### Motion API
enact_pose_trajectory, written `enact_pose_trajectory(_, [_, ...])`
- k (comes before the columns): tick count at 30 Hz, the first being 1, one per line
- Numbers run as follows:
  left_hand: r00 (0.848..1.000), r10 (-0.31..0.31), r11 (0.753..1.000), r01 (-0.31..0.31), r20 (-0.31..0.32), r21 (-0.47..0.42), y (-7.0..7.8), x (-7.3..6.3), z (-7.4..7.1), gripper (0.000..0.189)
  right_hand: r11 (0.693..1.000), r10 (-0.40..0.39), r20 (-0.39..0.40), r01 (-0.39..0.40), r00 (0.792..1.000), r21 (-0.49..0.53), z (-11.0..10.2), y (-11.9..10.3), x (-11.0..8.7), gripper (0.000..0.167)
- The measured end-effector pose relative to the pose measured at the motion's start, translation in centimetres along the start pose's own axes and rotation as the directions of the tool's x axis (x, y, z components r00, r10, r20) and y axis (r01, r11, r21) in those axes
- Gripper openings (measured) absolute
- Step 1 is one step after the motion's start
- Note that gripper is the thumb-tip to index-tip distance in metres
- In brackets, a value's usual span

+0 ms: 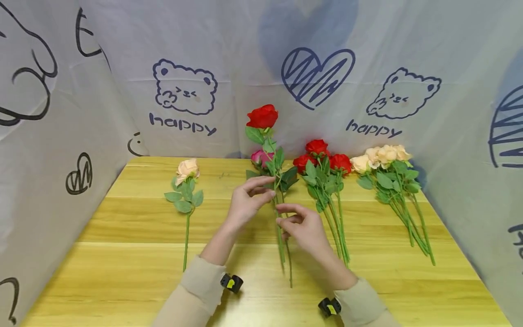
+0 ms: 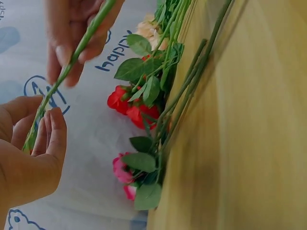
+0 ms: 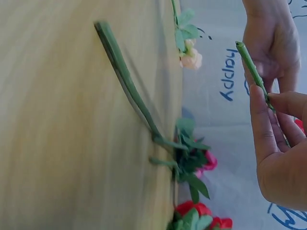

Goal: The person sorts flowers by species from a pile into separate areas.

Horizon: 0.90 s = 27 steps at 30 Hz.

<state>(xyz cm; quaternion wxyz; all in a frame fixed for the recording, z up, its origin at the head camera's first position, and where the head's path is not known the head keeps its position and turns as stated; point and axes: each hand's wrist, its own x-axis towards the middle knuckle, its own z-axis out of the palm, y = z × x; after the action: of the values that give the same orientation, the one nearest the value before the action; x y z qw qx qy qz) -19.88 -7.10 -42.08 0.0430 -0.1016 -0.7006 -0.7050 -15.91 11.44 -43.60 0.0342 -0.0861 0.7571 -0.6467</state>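
A single red rose (image 1: pixel 263 116) is held upright above the table, its green stem (image 2: pixel 86 39) running down between both hands. High on that stem, just under the leaves, my left hand (image 1: pixel 247 202) pinches it between thumb and fingers. Lower down, my right hand (image 1: pixel 304 227) pinches the same stem; the right wrist view shows its thumb and forefinger meeting on the stem near the cut end (image 3: pixel 241 48). Behind the held rose, pink flowers (image 1: pixel 261 158) lie on the table, partly hidden by its leaves, with their darker stems (image 3: pixel 125 79) pointing toward me.
One peach rose (image 1: pixel 188 169) lies at the left of the wooden table (image 1: pixel 135 281). To the right are a bunch of red roses (image 1: pixel 316 147) and, farther right, a bunch of peach roses (image 1: pixel 388 155). A printed cloth (image 1: pixel 245 54) hangs behind.
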Motion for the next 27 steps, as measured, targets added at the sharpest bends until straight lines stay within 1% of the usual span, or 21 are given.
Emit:
enact_pose_trajectory(3, [1.000,0.019,1.000,-0.019,-0.004,0.006,0.3,0.0,-0.7,0.036,1.000,-0.023,-0.007,0.023,1.000,-0.015,-1.2,-0.2,-0.1,0.032])
enact_pose_trajectory(6, [1.000,0.018,1.000,-0.017,-0.025,0.014,0.5,0.0,-2.0,0.037,0.999,-0.030,-0.028,0.029,0.999,-0.021,-2.6,-0.3,-0.2,0.032])
enact_pose_trajectory(9, [0.999,0.010,0.999,-0.008,-0.052,0.046,0.6,-0.2,-3.8,0.037,0.999,-0.015,-0.055,0.013,0.998,-0.038,-4.2,-0.1,-0.4,0.032])
enact_pose_trajectory(14, [0.995,-0.028,0.991,0.041,-0.097,0.129,0.8,-1.1,-7.5,0.038,0.996,0.002,-0.095,-0.010,0.995,-0.085,-7.2,0.7,-0.8,0.034])
enact_pose_trajectory(18, [0.990,-0.057,0.976,0.082,-0.125,0.200,0.6,-1.9,-10.7,0.040,0.992,-0.001,-0.119,-0.013,0.993,-0.122,-9.7,1.4,-1.2,0.037])
enact_pose_trajectory(21, [0.987,-0.076,0.958,0.112,-0.140,0.265,0.5,-2.5,-13.0,0.041,0.987,0.010,-0.128,-0.031,0.992,-0.159,-11.3,1.9,-1.4,0.038])
enact_pose_trajectory(24, [0.983,-0.102,0.937,0.146,-0.152,0.318,0.4,-3.1,-15.0,0.044,0.978,0.039,-0.128,-0.064,0.991,-0.196,-12.6,2.4,-1.5,0.040])
enact_pose_trajectory(27, [0.978,-0.136,0.917,0.185,-0.160,0.353,0.1,-3.6,-16.8,0.047,0.967,0.082,-0.119,-0.107,0.990,-0.229,-13.5,2.9,-1.6,0.042])
